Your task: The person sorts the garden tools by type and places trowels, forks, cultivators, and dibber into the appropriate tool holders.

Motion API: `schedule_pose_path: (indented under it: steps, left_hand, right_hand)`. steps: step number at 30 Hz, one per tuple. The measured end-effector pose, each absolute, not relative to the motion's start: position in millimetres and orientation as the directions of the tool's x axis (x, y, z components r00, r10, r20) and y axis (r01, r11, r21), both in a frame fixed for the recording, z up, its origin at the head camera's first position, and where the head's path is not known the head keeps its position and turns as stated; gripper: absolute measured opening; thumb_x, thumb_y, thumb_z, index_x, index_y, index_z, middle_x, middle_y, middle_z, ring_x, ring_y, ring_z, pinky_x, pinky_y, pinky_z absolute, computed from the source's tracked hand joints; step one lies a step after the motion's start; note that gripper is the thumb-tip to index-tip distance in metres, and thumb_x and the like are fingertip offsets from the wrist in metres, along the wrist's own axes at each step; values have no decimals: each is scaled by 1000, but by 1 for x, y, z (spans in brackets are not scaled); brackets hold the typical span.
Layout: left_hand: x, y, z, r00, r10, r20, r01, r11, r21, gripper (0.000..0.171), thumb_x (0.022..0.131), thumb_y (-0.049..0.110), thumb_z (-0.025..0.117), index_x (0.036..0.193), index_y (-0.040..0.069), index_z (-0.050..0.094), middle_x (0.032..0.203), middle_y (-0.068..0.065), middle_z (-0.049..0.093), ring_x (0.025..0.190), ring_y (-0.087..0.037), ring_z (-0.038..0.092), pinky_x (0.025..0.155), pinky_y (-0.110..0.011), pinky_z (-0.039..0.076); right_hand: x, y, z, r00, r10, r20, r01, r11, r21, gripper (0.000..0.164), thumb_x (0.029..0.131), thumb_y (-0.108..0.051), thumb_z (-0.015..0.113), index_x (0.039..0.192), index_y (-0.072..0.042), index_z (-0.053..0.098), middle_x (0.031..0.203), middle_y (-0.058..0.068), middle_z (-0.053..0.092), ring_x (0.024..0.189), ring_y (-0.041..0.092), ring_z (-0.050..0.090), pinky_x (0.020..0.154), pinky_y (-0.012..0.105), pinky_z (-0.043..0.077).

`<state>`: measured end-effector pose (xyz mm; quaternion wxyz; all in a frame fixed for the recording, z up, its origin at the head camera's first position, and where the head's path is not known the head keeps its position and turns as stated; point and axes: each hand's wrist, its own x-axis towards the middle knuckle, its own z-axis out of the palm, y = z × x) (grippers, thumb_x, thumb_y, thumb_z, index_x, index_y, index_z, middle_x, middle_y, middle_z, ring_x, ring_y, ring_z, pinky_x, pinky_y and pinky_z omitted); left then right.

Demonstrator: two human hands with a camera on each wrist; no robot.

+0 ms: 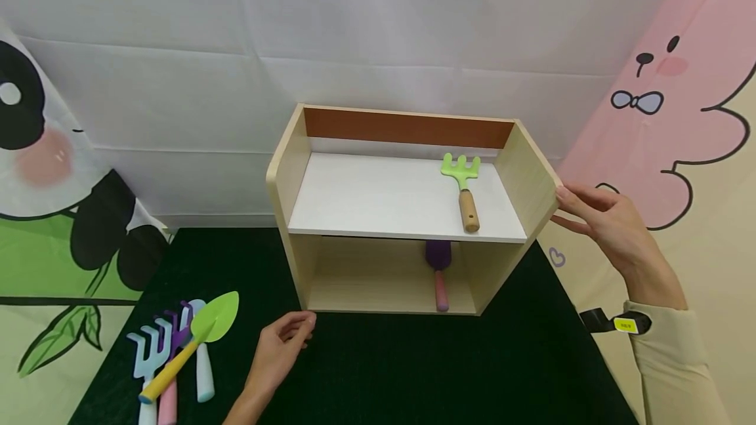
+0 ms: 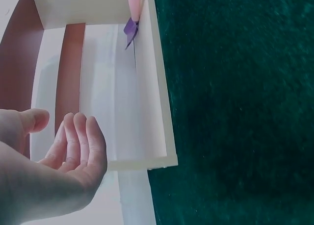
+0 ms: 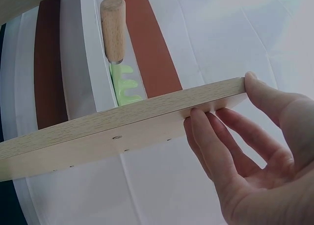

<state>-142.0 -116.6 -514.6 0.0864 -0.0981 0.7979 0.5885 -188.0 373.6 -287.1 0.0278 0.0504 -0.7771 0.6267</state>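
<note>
A two-level wooden shelf point(image 1: 407, 277) stands on the dark green table. My right hand point(image 1: 614, 228) pinches the edge of its right side panel point(image 3: 147, 122), thumb on the edge and fingers against the outer face. Beside the lower left front corner, my left hand point(image 1: 280, 349) has loosely bent fingers and nothing in its grasp. A green toy hand fork point(image 1: 463, 192) with a wooden handle lies on the white upper board point(image 1: 372, 192). Below it, a purple toy trowel point(image 1: 439, 261) with a pink handle sits in the lower compartment, its blade top hidden by the board.
Several toy garden tools lie piled at the table's left, including a green trowel point(image 1: 218, 317) with a yellow handle and a light blue fork point(image 1: 150, 349). A white cloth point(image 1: 177, 103) hangs behind the shelf; printed cartoon panels flank the table point(image 1: 378, 372).
</note>
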Motion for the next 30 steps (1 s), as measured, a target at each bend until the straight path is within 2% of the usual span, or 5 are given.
schedule_pose_path:
  steps: [8,12,19,30]
  left_hand:
    - [-138,-132,-514,-964,-68,-256,-264,312,913,47,91,46,57,120,10,59,115,-13,60,100,-26,60,81,-34,52]
    - [-139,-140,-516,-961,-91,-262,-277,330,902,45,92,47,56,120,11,58,115,-11,60,101,-26,60,81,-34,52]
    - [-138,-153,-518,-955,-127,-268,-296,337,894,47,94,48,53,122,10,57,119,-12,59,102,-24,60,90,-40,49]
    - [-135,-175,-521,-943,-164,-290,-330,348,878,54,93,52,52,126,10,55,121,-14,59,102,-24,60,88,-39,51]
  right_hand:
    - [-188,374,-287,-995,-37,92,-98,226,-969,45,94,-21,60,135,-5,52,121,-1,61,101,9,64,78,25,54]
    - [-189,374,-288,-995,-38,96,-102,218,-971,45,94,-20,60,135,-5,52,121,-1,60,101,9,64,78,25,54]
    - [-189,374,-287,-993,-46,106,-112,173,-979,42,94,-16,60,133,-3,53,119,-1,62,101,10,65,78,27,54]
    - [-189,374,-287,-994,-41,100,-106,185,-977,43,94,-18,60,134,-4,52,121,-2,61,101,10,65,78,26,54]
